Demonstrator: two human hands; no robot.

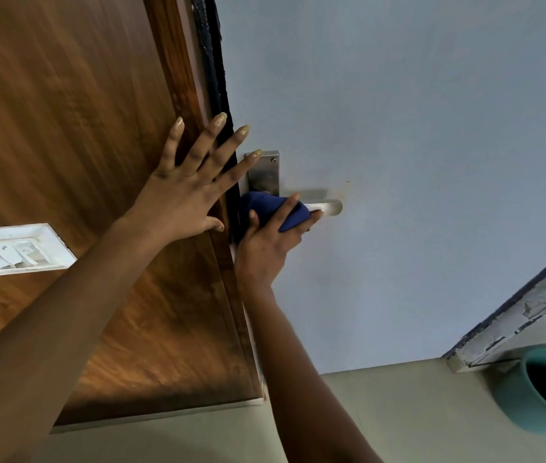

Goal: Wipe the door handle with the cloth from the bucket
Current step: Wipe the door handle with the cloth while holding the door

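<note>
A silver lever door handle [330, 206] sticks out to the right from its steel backplate [265, 173] on a pale blue door [398, 128]. My right hand [270, 243] is shut on a dark blue cloth [266, 208], pressed around the inner part of the lever; only the lever's outer end shows. My left hand [183, 190] lies flat with fingers spread across the wooden frame [184, 78], its fingertips reaching the door edge and the top of the backplate. A teal bucket [545, 392] stands on the floor at the lower right.
A white switch plate [11, 248] is mounted on the brown wood panel at the left. A dark gap runs between frame and door. The cream floor [382, 412] spreads below, and a worn pale ledge [515, 325] runs along the right behind the bucket.
</note>
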